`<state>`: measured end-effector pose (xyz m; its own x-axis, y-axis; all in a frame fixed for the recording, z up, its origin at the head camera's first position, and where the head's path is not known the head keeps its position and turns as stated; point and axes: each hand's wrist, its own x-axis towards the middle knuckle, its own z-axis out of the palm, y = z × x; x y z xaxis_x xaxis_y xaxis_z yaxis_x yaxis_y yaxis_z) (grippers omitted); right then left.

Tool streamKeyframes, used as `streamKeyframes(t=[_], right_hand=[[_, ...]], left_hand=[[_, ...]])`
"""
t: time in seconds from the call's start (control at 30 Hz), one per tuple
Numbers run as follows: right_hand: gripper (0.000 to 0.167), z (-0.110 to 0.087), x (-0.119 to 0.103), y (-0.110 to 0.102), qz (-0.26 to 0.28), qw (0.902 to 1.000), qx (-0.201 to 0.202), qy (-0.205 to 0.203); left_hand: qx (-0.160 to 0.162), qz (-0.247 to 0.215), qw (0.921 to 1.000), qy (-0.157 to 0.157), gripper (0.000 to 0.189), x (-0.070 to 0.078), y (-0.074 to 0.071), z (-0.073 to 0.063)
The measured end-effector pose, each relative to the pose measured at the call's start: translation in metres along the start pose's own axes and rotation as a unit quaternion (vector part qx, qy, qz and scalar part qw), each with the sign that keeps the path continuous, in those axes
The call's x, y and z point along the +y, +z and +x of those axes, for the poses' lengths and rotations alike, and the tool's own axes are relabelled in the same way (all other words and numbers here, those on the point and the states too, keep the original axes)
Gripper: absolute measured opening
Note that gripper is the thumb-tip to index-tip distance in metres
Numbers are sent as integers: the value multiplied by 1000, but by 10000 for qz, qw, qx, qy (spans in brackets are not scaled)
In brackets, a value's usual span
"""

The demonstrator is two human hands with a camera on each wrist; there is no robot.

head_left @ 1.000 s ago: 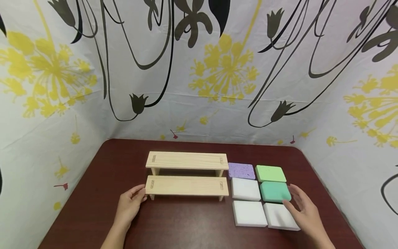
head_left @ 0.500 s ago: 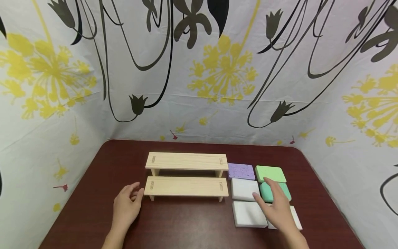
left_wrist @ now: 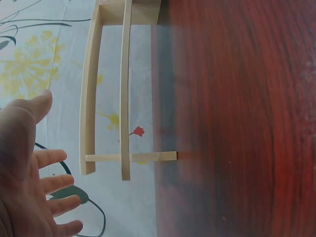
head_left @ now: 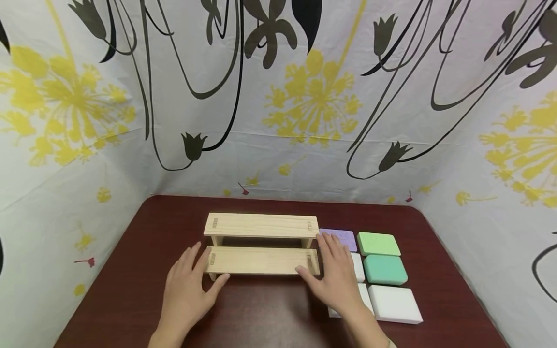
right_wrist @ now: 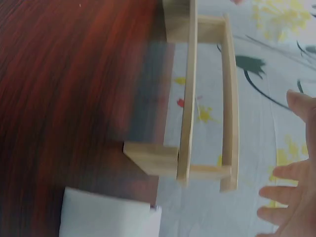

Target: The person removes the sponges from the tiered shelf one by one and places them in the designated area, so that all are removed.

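A pale wooden two-step stand [head_left: 261, 261] sits mid-table, its upper step [head_left: 261, 225] behind the lower one. My left hand [head_left: 187, 290] overlaps the left end of the lower step in the head view, fingers spread. Over at the right end, my right hand [head_left: 337, 278] likewise has its fingers extended. Both wrist views show a gap between each hand and the stand: the left hand [left_wrist: 24, 168] and the right hand [right_wrist: 296, 192] hold nothing. Behind the right hand, the purple speckled block [head_left: 345, 238] and two white blocks are partly hidden.
Right of the stand lie flat rounded blocks in two columns: light green [head_left: 378, 243], teal [head_left: 385, 269] and white [head_left: 395, 303] in the outer one. A white block [right_wrist: 108, 217] shows in the right wrist view. Patterned cloth [head_left: 243, 111] surrounds the dark red table [head_left: 261, 319].
My right hand has moved left from the teal block to the stand's right end. The left hand has left the stand's edge, spread its fingers and shifted rightward. Stand and blocks stay put.
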<state>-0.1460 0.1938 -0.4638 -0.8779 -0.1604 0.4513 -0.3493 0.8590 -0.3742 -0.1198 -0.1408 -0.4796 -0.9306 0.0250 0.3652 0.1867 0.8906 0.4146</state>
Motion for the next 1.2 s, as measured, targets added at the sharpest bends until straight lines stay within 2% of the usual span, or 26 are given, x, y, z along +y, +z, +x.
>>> streamKeyframes(t=[0.1,0.23,0.47,0.7,0.97,1.2], right_hand=[[92,-1,-7,5,-374,9991,-193,108],[96,-2,-11,8,-655,9964,-492,215],[92,-4,-11,13,-721,9964,-442,67],[90,-8,-15,17,-630,9966,-539,35],[89,-12,-18,24,-590,9957,-704,66],[89,-16,-17,25,-415,9958,-805,157]], left_hand=[[-40,263,9995,140,82,2,0,-1],[-299,501,9981,178,90,4,1,-3],[-756,440,9961,101,90,6,1,-5],[-763,390,9963,64,85,9,5,-7],[-911,309,9953,52,83,16,13,-11],[-870,280,9958,42,84,16,11,-11]])
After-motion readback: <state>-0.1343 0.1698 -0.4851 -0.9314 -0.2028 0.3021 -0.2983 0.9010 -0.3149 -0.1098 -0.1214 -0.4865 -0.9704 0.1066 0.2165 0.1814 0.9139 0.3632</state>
